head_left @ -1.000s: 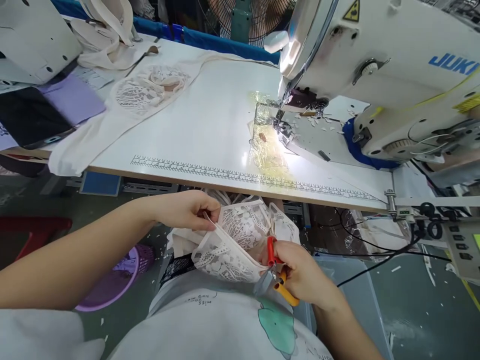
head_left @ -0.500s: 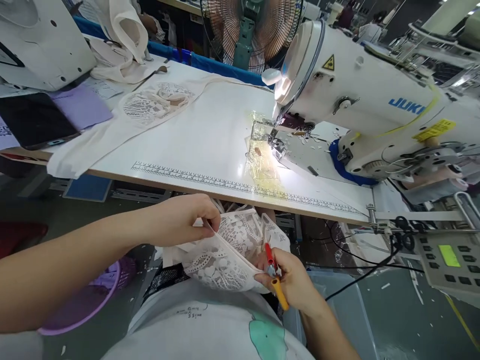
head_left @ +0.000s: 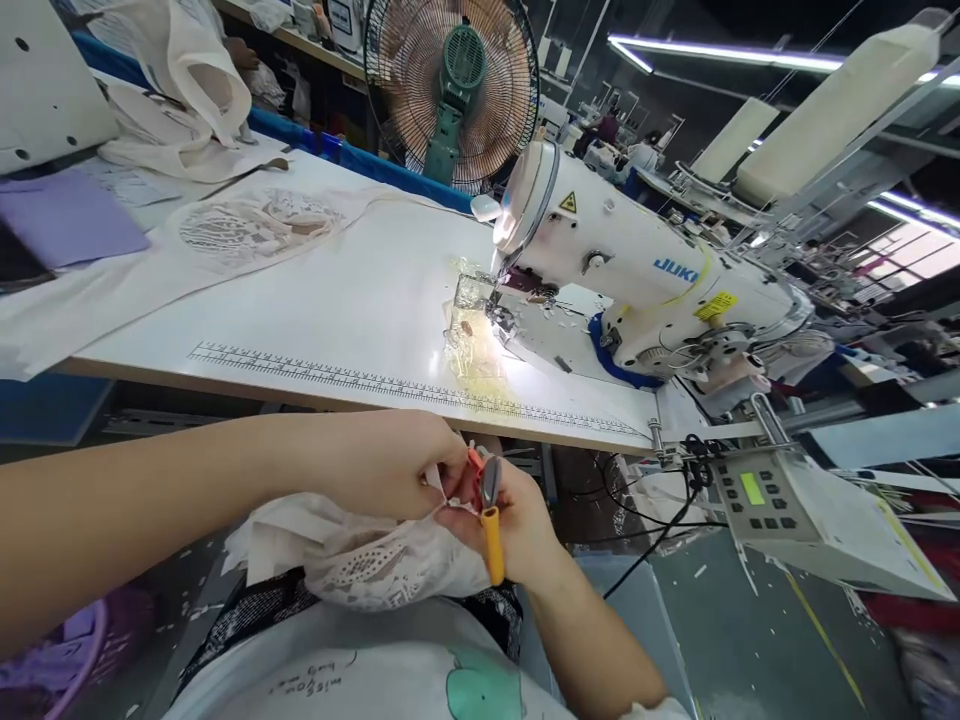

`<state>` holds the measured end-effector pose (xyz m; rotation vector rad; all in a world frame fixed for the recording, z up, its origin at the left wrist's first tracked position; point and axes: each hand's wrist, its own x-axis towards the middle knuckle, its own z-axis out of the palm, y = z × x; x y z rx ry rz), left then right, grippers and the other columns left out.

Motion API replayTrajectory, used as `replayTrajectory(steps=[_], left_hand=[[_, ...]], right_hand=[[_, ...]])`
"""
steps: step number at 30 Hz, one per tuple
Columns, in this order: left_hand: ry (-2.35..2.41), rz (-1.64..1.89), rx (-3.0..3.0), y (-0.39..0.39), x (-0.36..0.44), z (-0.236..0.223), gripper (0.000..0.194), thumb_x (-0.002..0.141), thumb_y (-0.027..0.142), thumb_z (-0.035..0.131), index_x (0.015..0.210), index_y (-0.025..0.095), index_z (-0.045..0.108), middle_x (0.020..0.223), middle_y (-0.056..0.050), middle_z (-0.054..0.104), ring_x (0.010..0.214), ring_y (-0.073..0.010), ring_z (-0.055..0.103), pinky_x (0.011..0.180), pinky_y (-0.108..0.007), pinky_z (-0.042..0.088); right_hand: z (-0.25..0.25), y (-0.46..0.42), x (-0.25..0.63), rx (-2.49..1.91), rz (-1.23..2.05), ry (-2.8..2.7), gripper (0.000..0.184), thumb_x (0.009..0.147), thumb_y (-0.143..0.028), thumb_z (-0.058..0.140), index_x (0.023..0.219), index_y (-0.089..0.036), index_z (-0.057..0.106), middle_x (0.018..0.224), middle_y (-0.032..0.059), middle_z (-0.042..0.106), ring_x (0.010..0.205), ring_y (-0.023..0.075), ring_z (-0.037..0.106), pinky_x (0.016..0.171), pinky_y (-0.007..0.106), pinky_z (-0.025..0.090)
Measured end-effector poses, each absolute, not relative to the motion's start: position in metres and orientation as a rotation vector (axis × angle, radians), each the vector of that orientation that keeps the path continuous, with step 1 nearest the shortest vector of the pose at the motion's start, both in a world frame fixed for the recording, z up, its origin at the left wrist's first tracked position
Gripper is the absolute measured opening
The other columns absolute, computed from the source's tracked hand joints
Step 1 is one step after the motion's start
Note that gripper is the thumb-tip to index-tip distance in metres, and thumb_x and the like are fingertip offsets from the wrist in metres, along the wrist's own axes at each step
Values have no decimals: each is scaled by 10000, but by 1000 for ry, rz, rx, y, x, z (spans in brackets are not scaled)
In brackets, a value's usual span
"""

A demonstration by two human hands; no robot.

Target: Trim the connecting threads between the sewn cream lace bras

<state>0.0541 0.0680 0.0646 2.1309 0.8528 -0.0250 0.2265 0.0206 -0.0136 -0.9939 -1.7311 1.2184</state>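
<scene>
A white lace garment (head_left: 390,565), which looks like a bra, lies bunched over my lap below the table edge. My left hand (head_left: 416,465) is closed on a narrow edge or strap of it, fingers pinched together. Close against it, my right hand (head_left: 517,525) holds thread snips (head_left: 490,520) with one red and one orange handle. The thumb and fingers of that hand also pinch the garment's edge. Where the two hands meet, the fingertips and the snips' tips are partly hidden.
A white sewing machine (head_left: 600,250) stands on the white table (head_left: 322,300), which has a printed ruler strip along its front. Another lace piece (head_left: 247,230) lies at the left. A fan (head_left: 450,90) is behind, a control box (head_left: 761,495) at the right, a purple basket (head_left: 82,660) on the floor.
My hands have come together, the left moving toward the right along the garment, which is now bunched instead of spread. The view has swung to the right and up.
</scene>
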Motion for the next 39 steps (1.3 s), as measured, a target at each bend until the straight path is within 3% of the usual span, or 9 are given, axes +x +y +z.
replayTrajectory(steps=[3,7,9,12,15,18,22,28,39], left_hand=[[921,113,2141,66,47,64,226,673,142,514,822,231,659,808,9,666,697,-160,590,578,-220,414],[1297,566,2213,41,28,50,192,797,383,476,847,230,580,850,-6,641,740,-175,586,610,-243,423],[1303,558,2186,26,24,36,240,847,391,420,824,243,608,846,2,658,760,-173,600,654,-250,438],[1273,627,2109,12,31,12,280,882,360,396,1009,261,625,1050,-22,657,986,-195,584,836,-278,425],[1169,690,2045,12,44,-4,323,897,350,337,846,221,629,904,-46,630,814,-172,594,686,-257,449],[1155,750,1996,17,53,-9,364,886,351,324,618,204,522,689,-23,541,616,-144,535,540,-240,414],[1188,803,1899,20,58,-11,354,875,339,333,564,211,441,541,19,460,511,-128,477,485,-238,374],[1116,845,1889,22,63,-18,352,872,323,351,546,207,415,525,25,439,492,-121,445,480,-252,360],[1073,778,1502,31,74,-11,276,784,397,488,604,192,525,564,32,430,541,-124,416,487,-243,355]], right_hand=[[-17,21,220,-1007,1202,-1640,268,665,-326,706,643,-196,472,641,-23,475,573,113,409,541,247,370],[-24,21,224,-970,1193,-1529,249,671,-273,693,648,-204,455,660,-15,527,550,112,437,525,254,380],[-25,21,227,-941,1168,-1529,247,677,-276,689,658,-211,451,681,-4,557,584,127,478,559,269,413],[-26,22,229,-968,1160,-1568,279,676,-339,700,677,-221,448,698,15,581,643,158,520,615,303,454],[-26,23,228,-1016,1162,-1580,333,658,-415,715,677,-231,438,704,28,586,656,176,527,624,326,465],[-27,23,226,-1032,1141,-1563,355,655,-447,710,657,-233,427,674,26,570,633,176,519,611,332,459],[-28,23,227,-1054,1100,-1553,352,658,-432,715,642,-227,430,652,13,562,611,161,508,594,312,447],[-20,31,230,-1045,1254,-1496,352,646,-367,732,649,-209,418,736,22,633,648,146,528,616,293,435],[-12,48,225,-1092,1334,-1359,413,568,-402,761,613,-201,402,605,-27,521,540,101,453,528,261,404]])
